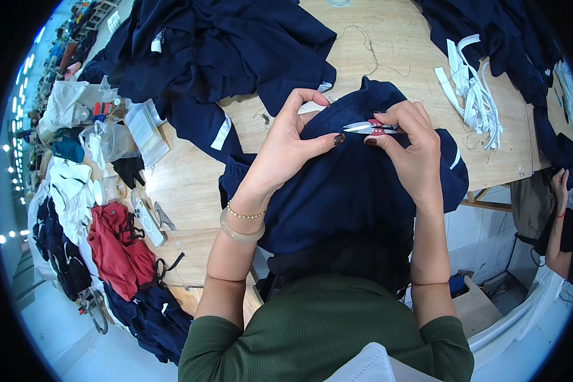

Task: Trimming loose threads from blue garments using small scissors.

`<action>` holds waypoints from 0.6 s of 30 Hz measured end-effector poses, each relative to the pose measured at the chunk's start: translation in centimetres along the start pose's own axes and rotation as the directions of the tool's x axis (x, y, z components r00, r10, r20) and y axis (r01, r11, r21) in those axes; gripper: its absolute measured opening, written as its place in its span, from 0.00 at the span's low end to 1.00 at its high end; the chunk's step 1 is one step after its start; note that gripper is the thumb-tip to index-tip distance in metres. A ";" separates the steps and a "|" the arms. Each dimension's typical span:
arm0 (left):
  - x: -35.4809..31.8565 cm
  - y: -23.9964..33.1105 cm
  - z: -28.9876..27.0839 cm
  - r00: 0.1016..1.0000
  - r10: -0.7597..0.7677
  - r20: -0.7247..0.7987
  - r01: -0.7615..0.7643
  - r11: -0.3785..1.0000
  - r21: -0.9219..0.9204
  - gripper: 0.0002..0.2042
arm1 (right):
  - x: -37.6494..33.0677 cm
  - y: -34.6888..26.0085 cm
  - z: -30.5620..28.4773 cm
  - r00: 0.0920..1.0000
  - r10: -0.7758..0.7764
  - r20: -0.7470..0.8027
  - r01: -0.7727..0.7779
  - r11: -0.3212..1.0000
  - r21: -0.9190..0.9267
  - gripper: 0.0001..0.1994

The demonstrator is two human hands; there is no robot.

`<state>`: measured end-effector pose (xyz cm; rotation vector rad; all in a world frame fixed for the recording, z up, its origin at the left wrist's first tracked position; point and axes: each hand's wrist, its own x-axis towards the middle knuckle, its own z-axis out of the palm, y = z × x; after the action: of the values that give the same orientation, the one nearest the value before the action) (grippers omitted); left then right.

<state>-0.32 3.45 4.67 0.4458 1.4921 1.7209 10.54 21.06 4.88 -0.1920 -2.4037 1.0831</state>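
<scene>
A navy blue garment (344, 191) lies over the table's near edge and my lap. My left hand (294, 137) pinches its gathered upper edge between thumb and fingers. In my right hand (409, 137) is a pair of small thread snips (374, 128) with red grips, held between thumb and fingers. Their pointed silver blades face left, close to my left thumb and just over the cloth. Whether the blades touch a thread is too small to tell.
More navy garments (216, 51) are heaped at the far left. White strips (471, 95) and loose threads (369, 51) lie toward the right. A phone (148, 221), plastic bags (111, 140) and a red garment (120, 248) sit at left. Another person's arm (559, 223) shows at far right.
</scene>
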 end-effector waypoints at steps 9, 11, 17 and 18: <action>-0.2 0.4 0.3 0.998 0.054 0.021 -0.056 0.995 0.077 0.23 | -0.1 0.4 -0.3 0.997 0.062 -0.035 -0.058 0.994 0.097 0.14; -0.3 0.4 0.3 0.998 0.055 0.030 -0.058 0.992 0.113 0.24 | 0.0 0.3 -0.4 0.995 0.054 -0.083 -0.053 0.999 0.006 0.14; -0.2 -0.1 0.3 0.981 0.183 0.070 -0.195 0.951 0.241 0.23 | 0.3 -0.2 -0.2 0.995 -0.070 -0.066 0.064 0.994 -0.093 0.15; -0.3 0.3 0.6 0.987 0.150 0.057 -0.158 0.970 0.184 0.22 | 0.3 -0.2 -0.3 0.995 -0.068 -0.067 0.062 0.994 -0.093 0.15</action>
<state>0.18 3.60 5.11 0.7106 1.6322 1.6831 10.46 21.22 5.24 -0.1779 -2.3808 0.9237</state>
